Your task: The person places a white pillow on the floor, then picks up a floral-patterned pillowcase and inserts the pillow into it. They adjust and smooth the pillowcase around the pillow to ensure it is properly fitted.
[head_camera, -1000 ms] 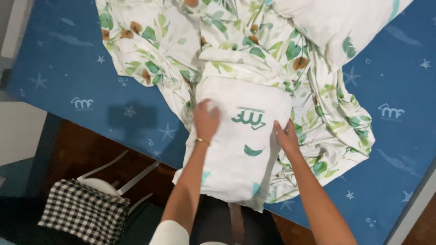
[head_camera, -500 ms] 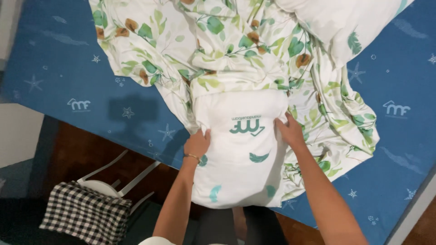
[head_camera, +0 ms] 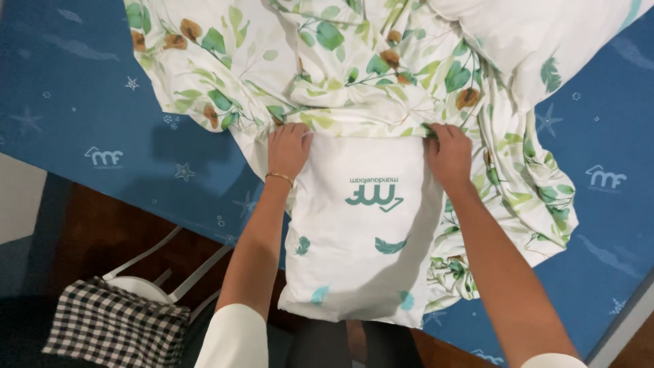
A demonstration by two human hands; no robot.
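Both hands, L hand + R hand, grip pillow top corners.

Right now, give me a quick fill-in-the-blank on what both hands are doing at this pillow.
1. Both hands grip the white pillow at its ____ corners.
2. The leaf-print cover lies on a ____ sheet with stars.
3. The left hand wears a gold ____ at the wrist.
4. A ____ cloth lies near the white chair.

Missing words: far; blue; bracelet; checked

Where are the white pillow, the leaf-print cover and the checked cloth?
white pillow (head_camera: 361, 259): head view, middle of its white face.
leaf-print cover (head_camera: 340, 61): head view, bunched folds above the pillow.
checked cloth (head_camera: 109, 330): head view, its middle, lower left.
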